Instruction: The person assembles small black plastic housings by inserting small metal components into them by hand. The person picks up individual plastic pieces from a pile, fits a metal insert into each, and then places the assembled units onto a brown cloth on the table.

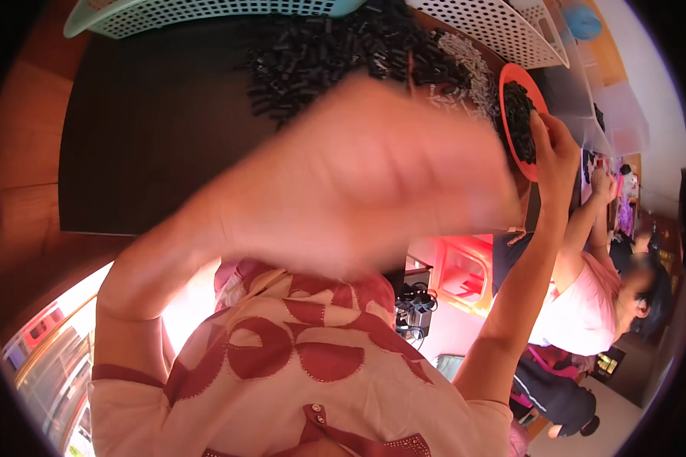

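Working hands: I watch from a distance as my left hand (358, 171) hangs, blurred, over the near side of the dark, flat table (152, 129); whether its fingers are apart, together or clamped, I cannot tell.
Orange-red rim: My right hand (558, 148) meets the right side of a round orange-red bowl (520, 74), apparently plastic, fingers bent over the edge; whether they pinch rim or contents, I cannot tell.
Black pieces: Short black tube-like pieces (518, 122) lie in the bowl; a loose black heap (343, 53) of similar bits spreads to its left, beside small clear pieces (469, 65).
Step in hand: Handling the bowl and its contents, I judge.
Next move: Calls for a steady bowl and light fingers; loose bits could spill.
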{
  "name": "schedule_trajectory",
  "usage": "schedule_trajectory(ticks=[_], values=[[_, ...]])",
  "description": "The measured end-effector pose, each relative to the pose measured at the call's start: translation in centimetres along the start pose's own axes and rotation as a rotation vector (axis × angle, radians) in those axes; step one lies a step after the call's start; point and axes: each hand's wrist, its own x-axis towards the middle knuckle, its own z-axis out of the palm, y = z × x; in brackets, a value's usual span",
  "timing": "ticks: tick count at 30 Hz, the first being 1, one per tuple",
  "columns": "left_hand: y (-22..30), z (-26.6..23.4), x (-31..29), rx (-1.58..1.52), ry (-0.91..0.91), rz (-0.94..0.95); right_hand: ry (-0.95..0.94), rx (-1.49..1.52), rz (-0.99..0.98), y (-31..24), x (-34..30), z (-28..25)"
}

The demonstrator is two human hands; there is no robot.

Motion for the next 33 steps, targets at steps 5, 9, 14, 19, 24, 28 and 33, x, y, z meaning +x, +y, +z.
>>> schedule_trajectory(ticks=[5,9,14,19,24,28,33], values=[[3.9,3.3,-2.9,-0.157,-0.376,0.103,-0.033,0.161,-0.095,-4.3,-2.2,0.4],[6.4,5.0,-3.6,-0.335,-0.571,0.118,-0.128,0.212,-0.14,-7.0,-3.4,1.2],[6.7,6.6,-5.4,-0.55,-0.402,0.182,-0.213,0.291,-0.417,-8.4,-4.3,3.8],[7.4,5.7,-7.4,-0.463,-0.557,-0.001,-0.308,0.251,-0.684,-12.1,-4.8,7.1],[8.7,2.7,-6.3,-0.289,-0.723,-0.11,-0.385,0.05,-0.745,-14.4,-4.5,9.1],[4.2,0.4,-9.4,-0.06,-0.334,-0.103,-0.392,-0.066,-0.805,-15.0,-3.9,9.3],[2.1,-2.7,-6.7,-0.105,0.287,-0.702,-0.52,-0.251,-0.725,-16.1,-3.1,9.1]])
